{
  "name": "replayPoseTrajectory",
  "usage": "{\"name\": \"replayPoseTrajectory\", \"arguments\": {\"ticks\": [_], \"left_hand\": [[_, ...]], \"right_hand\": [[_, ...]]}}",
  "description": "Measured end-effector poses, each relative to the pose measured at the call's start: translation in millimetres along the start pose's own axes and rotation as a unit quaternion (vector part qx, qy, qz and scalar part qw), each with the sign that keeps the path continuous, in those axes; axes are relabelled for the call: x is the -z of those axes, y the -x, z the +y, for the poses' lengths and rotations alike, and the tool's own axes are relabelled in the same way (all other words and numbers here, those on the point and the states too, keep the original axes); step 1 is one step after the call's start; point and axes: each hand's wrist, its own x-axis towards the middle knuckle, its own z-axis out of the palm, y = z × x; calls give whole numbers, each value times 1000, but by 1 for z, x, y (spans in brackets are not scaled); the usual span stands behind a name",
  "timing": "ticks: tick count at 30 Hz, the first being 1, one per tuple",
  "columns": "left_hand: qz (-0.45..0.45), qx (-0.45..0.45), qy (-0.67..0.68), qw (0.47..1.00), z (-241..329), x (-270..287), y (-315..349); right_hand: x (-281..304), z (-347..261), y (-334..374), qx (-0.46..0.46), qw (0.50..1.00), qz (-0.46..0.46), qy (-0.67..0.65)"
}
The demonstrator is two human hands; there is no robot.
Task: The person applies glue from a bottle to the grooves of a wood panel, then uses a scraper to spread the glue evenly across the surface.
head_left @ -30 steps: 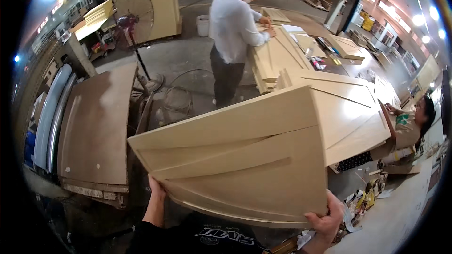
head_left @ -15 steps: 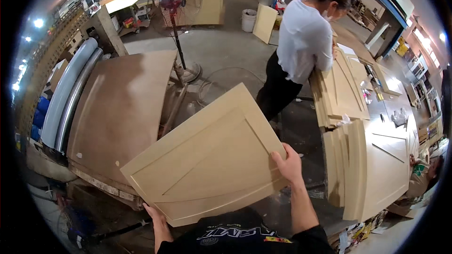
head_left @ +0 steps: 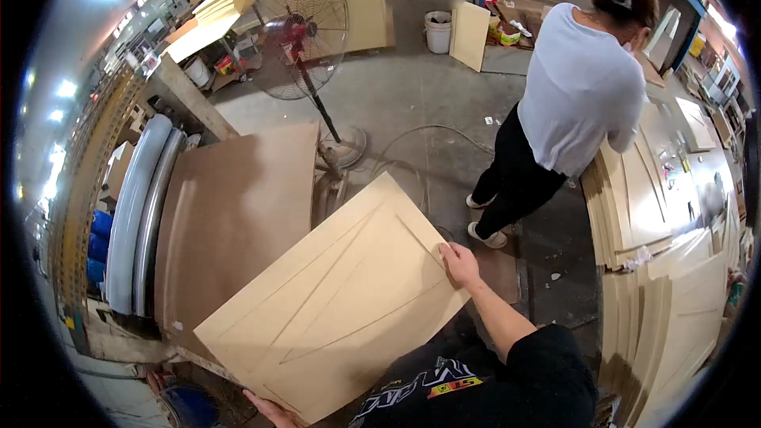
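Note:
A pale yellow door panel (head_left: 333,301) with grooved lines across its face is held slantwise in front of my body. My right hand (head_left: 460,264) grips its right edge, thumb on the upper face and the other fingers mostly hidden. At the near left corner, my left hand (head_left: 272,410) holds the edge from below; much of that hand is under the panel or cut off by the view. The panel's left part overlaps the brown board-topped table (head_left: 238,214) in my view; whether they touch I cannot tell.
A roller machine (head_left: 147,222) borders the table's left side. Beyond stands a pedestal fan (head_left: 305,40), with a hose (head_left: 432,128) on the floor. A person in a white top (head_left: 583,87) stands at right beside stacked panels (head_left: 634,190); more panels (head_left: 674,309) lie nearer.
My view has turned left, so the table, co-worker and stacks sit farther right. The panel has moved left with me toward the brown table, still in both hands.

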Motion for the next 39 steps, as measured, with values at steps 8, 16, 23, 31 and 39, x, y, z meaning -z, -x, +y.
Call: {"name": "replayPoseTrajectory", "arguments": {"ticks": [8,16,23,31,39], "left_hand": [[86,-186,-204,957,10,-296,72],[-26,-277,-362,890,6,-568,95],[-324,-378,-441,747,-31,-785,72],[-596,-347,-494,529,-168,-1184,37],[-627,-403,-604,282,-426,-1529,77]], "right_hand": [[-41,-65,-255,-101,984,31,-143],[-24,-110,-548,-143,886,103,-428],[70,-154,-739,-166,713,269,-626],[217,-188,-915,-79,669,182,-716],[355,-146,-992,-95,806,254,-525]]}}
